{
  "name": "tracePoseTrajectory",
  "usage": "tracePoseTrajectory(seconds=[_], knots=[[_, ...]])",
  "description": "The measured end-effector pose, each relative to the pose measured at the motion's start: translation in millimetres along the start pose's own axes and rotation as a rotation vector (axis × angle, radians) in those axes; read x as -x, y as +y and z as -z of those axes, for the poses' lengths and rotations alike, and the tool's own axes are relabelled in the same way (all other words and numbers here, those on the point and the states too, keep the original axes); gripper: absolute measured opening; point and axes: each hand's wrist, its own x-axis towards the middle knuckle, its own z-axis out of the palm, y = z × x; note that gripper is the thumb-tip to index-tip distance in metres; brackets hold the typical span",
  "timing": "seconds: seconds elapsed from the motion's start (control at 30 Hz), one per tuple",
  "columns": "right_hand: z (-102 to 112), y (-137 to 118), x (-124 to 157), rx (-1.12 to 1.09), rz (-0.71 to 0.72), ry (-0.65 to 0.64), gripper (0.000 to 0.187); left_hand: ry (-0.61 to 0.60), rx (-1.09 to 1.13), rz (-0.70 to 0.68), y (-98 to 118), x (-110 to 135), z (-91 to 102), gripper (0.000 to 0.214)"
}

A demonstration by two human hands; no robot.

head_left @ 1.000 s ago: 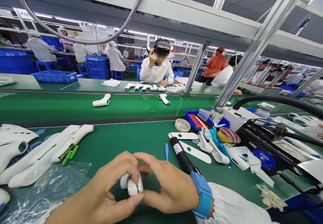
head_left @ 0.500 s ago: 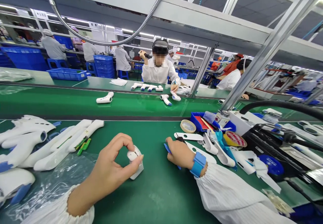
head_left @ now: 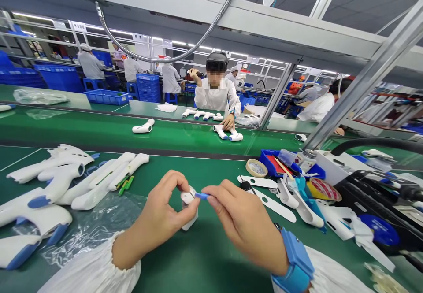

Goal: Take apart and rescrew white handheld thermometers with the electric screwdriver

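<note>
Between the thumb and index finger of my left hand [head_left: 161, 216] is a small white plastic part [head_left: 191, 222], raised just over the green mat. My right hand [head_left: 243, 224], with a blue band at the wrist, pinches a slim blue plastic piece [head_left: 202, 196]. Its tip meets the upper end of the white part; whether it goes in or only touches cannot be seen. Fingers cover some of both pieces. Left of my hands, white gun-shaped housings [head_left: 62, 176] with blue trim lie beside long white shells [head_left: 99, 183] and clear plastic film [head_left: 99, 222].
At right are a tape roll [head_left: 257, 168], a blue tray [head_left: 274, 163], loose white shell parts [head_left: 276, 205] and a black device [head_left: 353, 196]. Across the green belt [head_left: 178, 136], a co-worker [head_left: 216, 90] handles white housings. A slanted metal post [head_left: 357, 81] rises at right.
My right hand has come left from the parts on the right, bringing the blue piece up to the white part. My left hand keeps its pinch. The view has shifted slightly.
</note>
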Motion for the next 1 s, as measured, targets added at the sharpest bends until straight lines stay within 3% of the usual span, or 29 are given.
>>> tracePoseTrajectory(seconds=[0.17,0.33,0.43,0.6,0.77,0.87,1.0], knots=[[-4.0,-4.9,-7.0,0.217,0.045,-0.051,0.022,0.015,-0.084,-0.041,2.6,-0.1,0.8,0.014],[-15.5,-8.3,-7.5,0.390,0.013,-0.128,0.014,-0.076,-0.053,-0.020,4.9,-1.8,8.0,0.013],[-24.8,-8.2,-6.2,0.413,-0.017,-0.151,0.013,-0.086,-0.029,0.003,4.8,-2.6,9.5,0.014],[-34.7,-5.7,-3.9,0.403,-0.024,-0.224,0.009,-0.005,-0.054,0.048,4.6,-2.9,4.7,0.016],[-46.6,-0.5,3.2,0.435,-0.038,-0.310,0.011,-0.011,-0.033,-0.008,9.4,-1.7,0.8,0.015],[-41.2,1.0,7.3,0.404,-0.054,-0.335,0.015,-0.048,0.009,-0.019,11.7,-2.1,0.1,0.013],[-5.2,4.3,9.4,0.274,-0.023,-0.447,0.023,-0.224,0.189,0.000,10.5,-4.5,4.9,0.012]])
